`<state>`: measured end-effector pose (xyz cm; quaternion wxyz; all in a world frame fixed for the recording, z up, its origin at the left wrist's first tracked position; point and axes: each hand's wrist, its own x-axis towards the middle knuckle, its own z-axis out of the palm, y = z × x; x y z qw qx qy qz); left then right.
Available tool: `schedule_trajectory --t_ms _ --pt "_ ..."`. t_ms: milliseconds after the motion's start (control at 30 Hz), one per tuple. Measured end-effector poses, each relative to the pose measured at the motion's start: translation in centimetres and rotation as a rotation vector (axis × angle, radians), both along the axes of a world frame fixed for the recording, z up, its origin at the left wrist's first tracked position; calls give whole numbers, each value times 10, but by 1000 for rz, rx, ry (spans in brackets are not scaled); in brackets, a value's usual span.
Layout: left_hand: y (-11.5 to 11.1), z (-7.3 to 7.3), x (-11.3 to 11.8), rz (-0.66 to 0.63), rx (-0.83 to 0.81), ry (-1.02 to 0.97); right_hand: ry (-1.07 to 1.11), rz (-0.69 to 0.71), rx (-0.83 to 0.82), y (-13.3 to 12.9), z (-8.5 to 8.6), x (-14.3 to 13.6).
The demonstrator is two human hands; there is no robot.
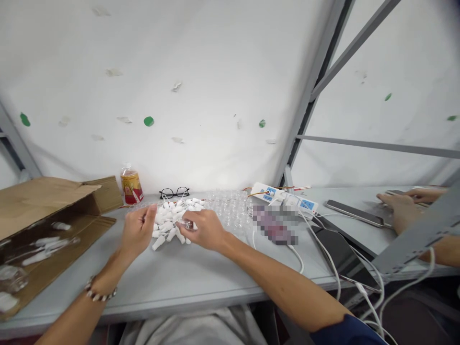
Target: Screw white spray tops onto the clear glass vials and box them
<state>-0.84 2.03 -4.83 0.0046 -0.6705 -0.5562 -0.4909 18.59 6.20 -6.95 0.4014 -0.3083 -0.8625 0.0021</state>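
My right hand (206,229) pinches a small clear bottle (187,224) between thumb and fingers, over the front of a heap of white caps (166,224). Some of these caps have thin stems. At the heap's left side my left hand (138,231) is closed with its fingers curled in, and whatever it may hold is hidden. Clear empty bottles (230,207) stand close together behind and to the right of my right hand.
An open cardboard box (82,239) on the left holds capped pieces and bottles. Behind are a drink bottle (131,184) and glasses (174,192). To the right lie a power strip (283,199), cables and a dark tablet-like device (345,256). Another person's hands (398,208) work beyond the metal frame.
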Motion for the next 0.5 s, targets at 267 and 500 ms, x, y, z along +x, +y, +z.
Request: schedule_trajectory --t_ms 267,500 --pt "0 -6 7 -138 162 -190 359 311 -568 -12 13 -3" --pt "-8 -8 21 -354 61 -9 441 370 -801 -13 11 -9"
